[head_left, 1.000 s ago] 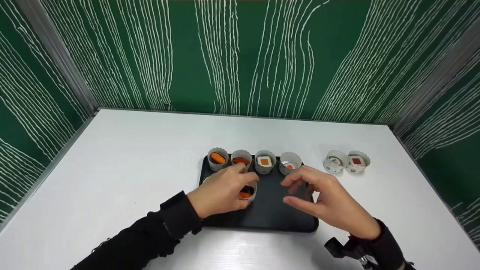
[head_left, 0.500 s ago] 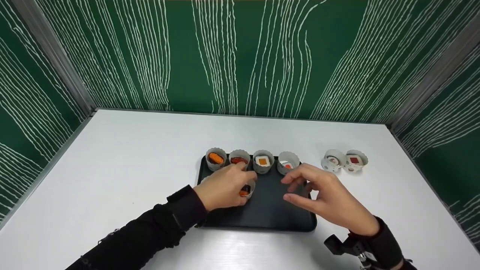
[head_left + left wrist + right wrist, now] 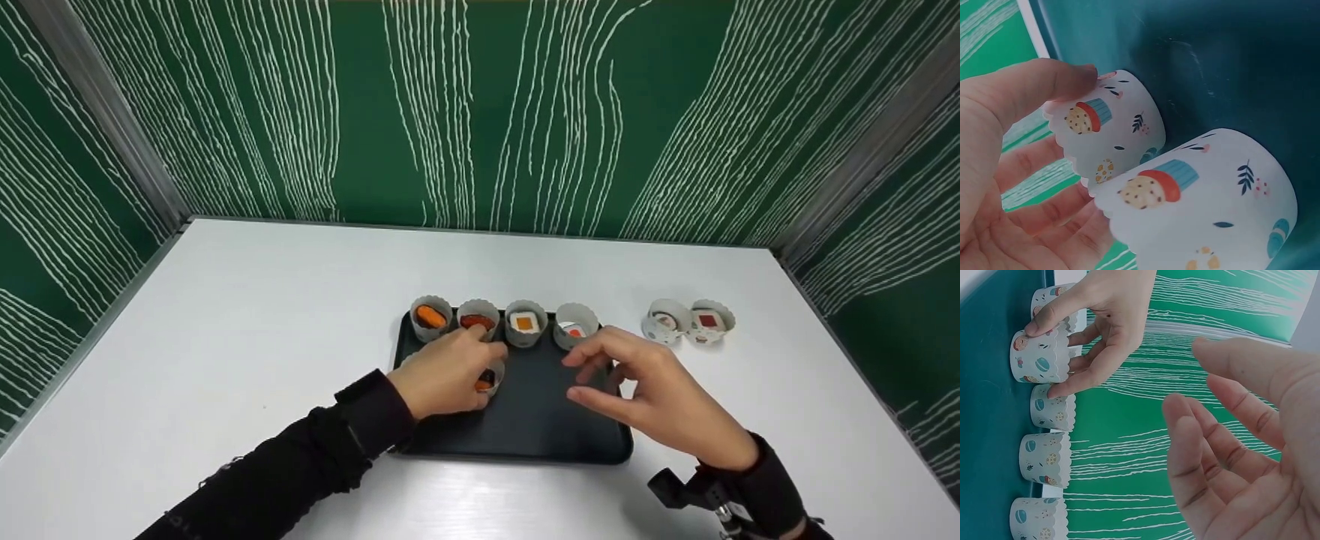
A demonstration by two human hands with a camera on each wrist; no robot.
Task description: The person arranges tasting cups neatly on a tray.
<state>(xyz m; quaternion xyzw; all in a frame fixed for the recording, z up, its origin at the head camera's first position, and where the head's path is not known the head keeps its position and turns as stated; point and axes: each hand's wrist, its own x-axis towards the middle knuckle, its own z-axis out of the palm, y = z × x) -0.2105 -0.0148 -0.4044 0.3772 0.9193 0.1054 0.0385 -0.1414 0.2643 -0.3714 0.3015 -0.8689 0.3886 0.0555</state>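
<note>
A black tray [image 3: 540,439] lies on the white table and bears a back row of several paper cups [image 3: 525,322] with sushi pieces. My left hand [image 3: 480,361] grips one more cup [image 3: 489,377], with orange and dark filling, standing on the tray in front of that row. In the left wrist view my thumb [image 3: 1055,79] presses that cup's rim [image 3: 1112,129], with another cup [image 3: 1207,202] close beside it. My right hand [image 3: 592,379] hovers over the tray's right part, fingers loosely spread, holding nothing. The right wrist view shows the held cup [image 3: 1039,357].
Two more filled paper cups [image 3: 666,321] [image 3: 711,321] stand on the table right of the tray. Green patterned walls close in the table on the back and both sides. A black strap sits on my right wrist [image 3: 705,491].
My left hand has slid the held cup a little to the left on the tray. My right hand has hardly moved.
</note>
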